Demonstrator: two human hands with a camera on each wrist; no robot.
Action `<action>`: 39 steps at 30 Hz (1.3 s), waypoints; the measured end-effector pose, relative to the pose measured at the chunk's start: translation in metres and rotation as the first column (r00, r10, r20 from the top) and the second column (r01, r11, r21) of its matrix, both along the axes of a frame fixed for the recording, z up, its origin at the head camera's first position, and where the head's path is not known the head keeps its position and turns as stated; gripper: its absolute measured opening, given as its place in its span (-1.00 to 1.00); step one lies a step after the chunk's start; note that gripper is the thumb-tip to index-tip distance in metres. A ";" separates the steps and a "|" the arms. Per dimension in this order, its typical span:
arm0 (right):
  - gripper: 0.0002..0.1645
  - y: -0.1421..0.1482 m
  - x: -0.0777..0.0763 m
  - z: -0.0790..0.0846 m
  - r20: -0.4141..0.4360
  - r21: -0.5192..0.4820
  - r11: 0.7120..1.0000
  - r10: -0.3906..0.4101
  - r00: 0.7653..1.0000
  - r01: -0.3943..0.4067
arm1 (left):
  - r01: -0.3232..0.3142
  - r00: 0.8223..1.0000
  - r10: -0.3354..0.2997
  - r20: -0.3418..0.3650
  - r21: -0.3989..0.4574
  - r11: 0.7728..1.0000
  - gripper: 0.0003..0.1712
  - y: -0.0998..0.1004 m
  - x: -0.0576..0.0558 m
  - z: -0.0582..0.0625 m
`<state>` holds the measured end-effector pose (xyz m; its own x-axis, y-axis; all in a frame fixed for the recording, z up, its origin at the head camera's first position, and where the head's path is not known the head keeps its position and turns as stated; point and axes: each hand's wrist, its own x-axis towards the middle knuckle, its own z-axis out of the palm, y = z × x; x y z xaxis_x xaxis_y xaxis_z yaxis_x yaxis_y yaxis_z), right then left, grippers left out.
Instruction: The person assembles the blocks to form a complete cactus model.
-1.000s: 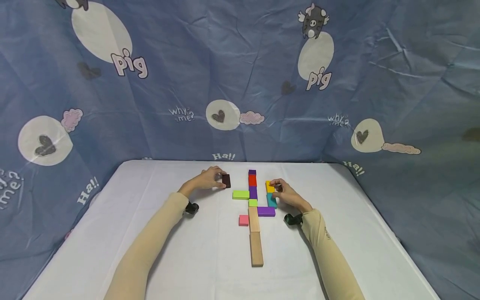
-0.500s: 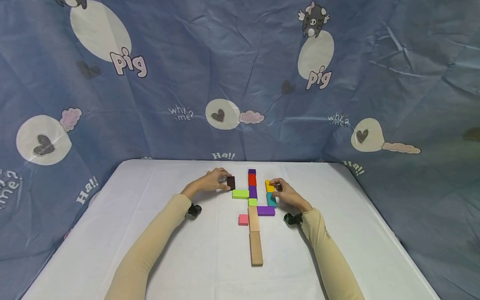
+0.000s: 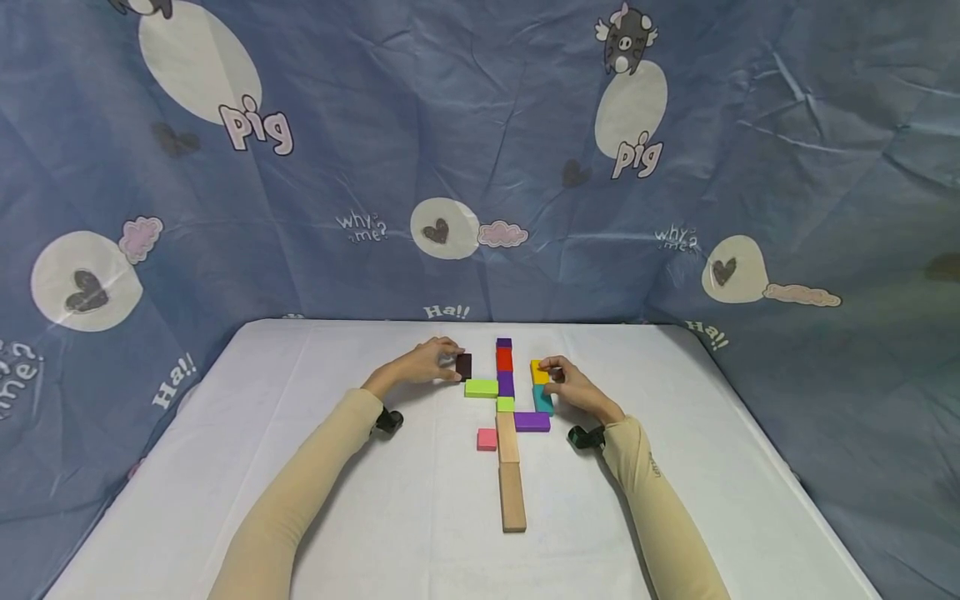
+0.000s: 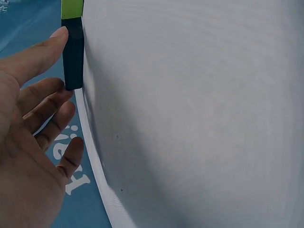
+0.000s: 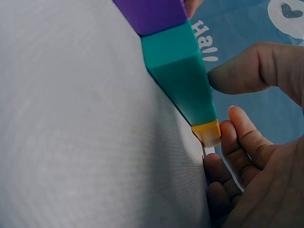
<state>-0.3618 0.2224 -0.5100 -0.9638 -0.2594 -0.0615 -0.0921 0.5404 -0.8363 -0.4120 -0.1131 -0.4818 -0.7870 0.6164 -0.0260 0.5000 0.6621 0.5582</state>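
Observation:
My left hand (image 3: 424, 364) holds a small dark brown block (image 3: 464, 367) by its two ends, thumb at the near end and fingers at the far one. The block stands just beyond the lime green block (image 3: 482, 388); in the left wrist view it appears against it. On the other side, my right hand (image 3: 573, 392) rests beside the yellow block (image 3: 537, 372) and the teal block (image 3: 542, 399), which lie end to end. In the right wrist view the thumb (image 5: 240, 73) is against the teal block, while the fingers are beside the yellow one.
Red, indigo, lime and wooden blocks (image 3: 512, 497) form a long middle line on the white table (image 3: 375, 517). A purple block (image 3: 532, 422) lies to its right and a pink block (image 3: 487, 439) to its left. Blue printed cloth (image 3: 480, 150) hangs behind.
My left hand has brought the dark brown block right and slightly nearer, up to the lime green block; the motion has nearly stopped. The right hand has stayed in place.

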 end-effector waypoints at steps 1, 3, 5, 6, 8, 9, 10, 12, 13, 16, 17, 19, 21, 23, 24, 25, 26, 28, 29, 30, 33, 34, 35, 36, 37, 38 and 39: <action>-0.41 0.000 0.000 0.000 0.002 0.002 1.000 -0.002 1.000 0.002 | -0.001 1.000 0.001 0.008 0.003 1.000 -0.27 0.000 0.000 0.000; -0.41 -0.001 0.000 0.000 -0.001 0.013 1.000 -0.001 1.000 0.001 | 0.000 1.000 0.000 0.024 0.007 1.000 -0.27 0.000 0.001 0.000; -0.40 -0.001 0.001 0.000 -0.005 0.022 1.000 0.002 1.000 -0.002 | 0.001 0.999 -0.002 0.035 0.008 1.000 -0.26 0.000 0.001 0.000; -0.40 -0.001 0.001 0.000 -0.006 0.021 1.000 0.003 1.000 -0.003 | 0.000 0.999 0.000 0.041 0.010 1.000 -0.26 0.000 0.002 0.000; -0.41 -0.001 0.001 0.000 -0.003 0.013 1.000 0.001 1.000 -0.001 | 0.001 0.999 -0.001 0.044 0.012 1.000 -0.25 0.000 0.002 0.000; -0.41 -0.001 0.001 0.001 -0.003 0.010 1.000 -0.001 1.000 0.001 | 0.001 0.999 -0.001 0.044 0.013 1.000 -0.25 0.000 0.002 0.000; -0.41 -0.001 0.001 0.000 0.000 0.005 1.000 -0.004 1.000 0.004 | 0.001 0.999 -0.002 0.046 0.014 1.000 -0.25 0.000 0.002 0.001; -0.42 -0.001 0.000 0.000 0.002 0.001 1.000 -0.006 1.000 0.006 | 0.001 0.999 -0.001 0.051 0.016 1.000 -0.25 0.000 0.002 0.001; -0.42 -0.001 0.000 0.000 0.001 0.004 1.000 -0.004 1.000 0.004 | 0.002 0.999 -0.003 0.050 0.013 1.000 -0.25 0.000 0.002 0.001; -0.42 -0.001 0.000 0.000 -0.001 0.011 1.000 -0.002 1.000 0.002 | 0.011 0.999 -0.011 0.043 0.009 1.000 -0.25 0.000 0.002 0.001; -0.42 -0.001 0.000 0.000 0.000 0.011 1.000 -0.002 1.000 0.002 | 0.014 0.999 -0.014 0.040 0.009 1.000 -0.25 0.000 0.002 0.001; -0.41 -0.001 0.001 0.000 0.001 0.011 1.000 -0.002 1.000 0.002 | 0.018 0.999 -0.018 0.035 0.006 1.000 -0.25 0.000 0.002 0.001; -0.41 -0.001 0.001 0.000 0.003 0.008 1.000 -0.005 1.000 0.005 | 0.019 0.999 -0.019 0.035 0.007 1.000 -0.25 0.000 0.002 0.001; -0.41 -0.001 0.001 0.000 0.001 0.005 1.000 -0.007 1.000 0.007 | 0.021 0.999 -0.022 0.036 0.010 1.000 -0.25 0.000 0.002 0.001; -0.41 -0.001 0.001 0.000 0.001 0.005 1.000 -0.009 1.000 0.009 | 0.023 0.999 -0.023 0.036 0.011 1.000 -0.25 0.000 0.002 0.001; -0.41 -0.001 0.001 0.000 0.001 0.004 1.000 -0.010 1.000 0.010 | 0.024 0.999 -0.025 0.035 0.013 1.000 -0.25 0.000 0.003 0.001; -0.41 -0.001 0.001 0.000 -0.002 0.005 1.000 -0.009 1.000 0.009 | 0.026 0.999 -0.026 0.034 0.015 1.000 -0.25 0.000 0.003 0.001; -0.40 -0.001 0.001 0.000 -0.007 0.010 1.000 -0.006 1.000 0.006 | 0.028 0.999 -0.029 0.033 0.018 0.999 -0.25 0.000 0.003 0.001; -0.40 -0.001 0.001 0.000 -0.008 0.012 1.000 -0.005 1.000 0.005 | 0.028 0.999 -0.029 0.033 0.020 0.999 -0.25 0.000 0.003 0.001; -0.39 -0.001 0.001 0.000 -0.009 0.010 1.000 -0.005 1.000 0.005 | 0.027 0.999 -0.028 0.033 0.022 0.999 -0.25 0.000 0.003 0.000; -0.39 -0.001 0.002 0.000 -0.012 0.005 1.000 -0.001 1.000 0.001 | 0.025 0.999 -0.026 0.035 0.028 0.999 -0.25 0.000 0.003 -0.001; -0.39 -0.001 0.002 0.000 -0.012 0.002 1.000 0.000 1.000 0.000 | 0.024 0.999 -0.025 0.036 0.030 0.999 -0.25 0.000 0.003 -0.001; -0.39 -0.001 0.001 0.000 -0.010 -0.001 1.000 -0.001 1.000 0.001 | 0.021 0.999 -0.022 0.038 0.029 0.999 -0.25 0.000 0.003 -0.001; -0.39 -0.001 0.001 0.000 -0.009 -0.002 1.000 0.000 1.000 0.000 | 0.020 0.999 -0.021 0.036 0.028 0.999 -0.24 0.000 0.003 -0.001; -0.39 -0.001 0.001 0.000 -0.007 -0.003 1.000 0.000 1.000 0.000 | 0.017 0.999 -0.017 0.037 0.025 1.000 -0.24 0.000 0.003 -0.001; -0.40 0.000 0.001 0.000 -0.006 -0.004 1.000 0.002 1.000 -0.002 | 0.014 0.999 -0.015 0.036 0.024 1.000 -0.23 -0.001 0.004 -0.001; -0.40 0.000 0.001 0.000 -0.004 -0.003 1.000 0.003 1.000 -0.003 | 0.010 0.999 -0.011 0.032 0.021 1.000 -0.22 -0.001 0.004 0.000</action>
<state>-0.3607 0.2222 -0.5097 -0.9633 -0.2623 -0.0571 -0.0968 0.5378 -0.8375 -0.4079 -0.1141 -0.4821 -0.7796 0.6251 -0.0381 0.4887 0.6452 0.5873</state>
